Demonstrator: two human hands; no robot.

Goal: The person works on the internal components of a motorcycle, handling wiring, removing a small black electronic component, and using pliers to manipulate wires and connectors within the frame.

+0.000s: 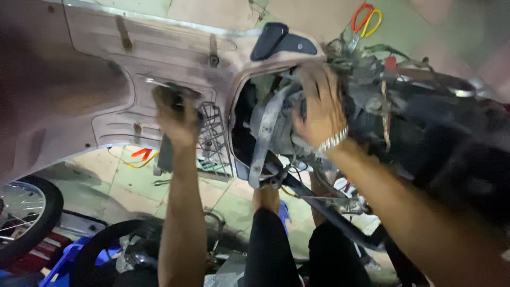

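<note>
Left hand (178,119) gripping fairing panel (106,69) edge

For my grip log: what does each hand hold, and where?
Left hand grips a dark-handled metal tool by its handle; right hand rests on grey frame parts, grip unclear.

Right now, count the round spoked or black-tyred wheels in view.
2: a spoked wheel with black rubber tyre at the lower left edge, and a black tyre low down, left of the left forearm. Others may be hidden.
</note>
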